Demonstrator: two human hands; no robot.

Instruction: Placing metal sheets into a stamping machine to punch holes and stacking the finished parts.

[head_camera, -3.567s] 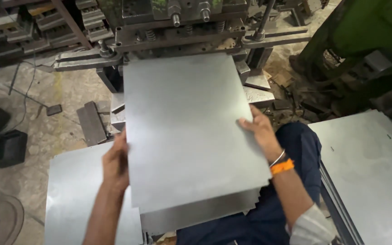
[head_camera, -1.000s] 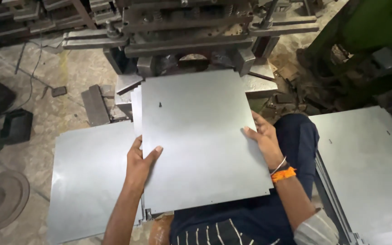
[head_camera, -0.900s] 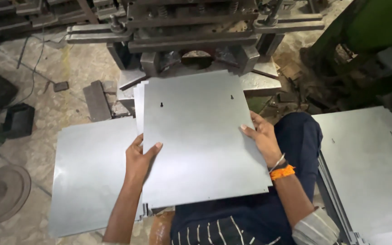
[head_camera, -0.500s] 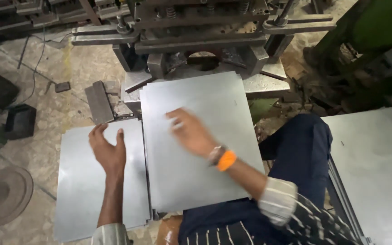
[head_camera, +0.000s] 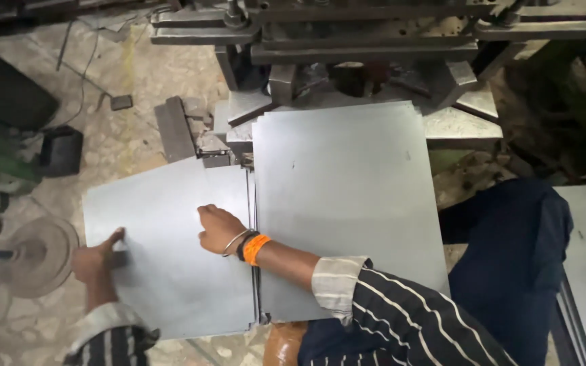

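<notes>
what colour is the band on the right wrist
Orange, on the right wrist band, next to a thin metal bangle; head view.

Soft, dim light falls from above; the metal sheets (head_camera: pixel 347 203) give a dull sheen without hard glare. The press (head_camera: pixel 374 41) at the top edge sinks into shadow. Edges look slightly soft and blurred, corners darkest.
</notes>
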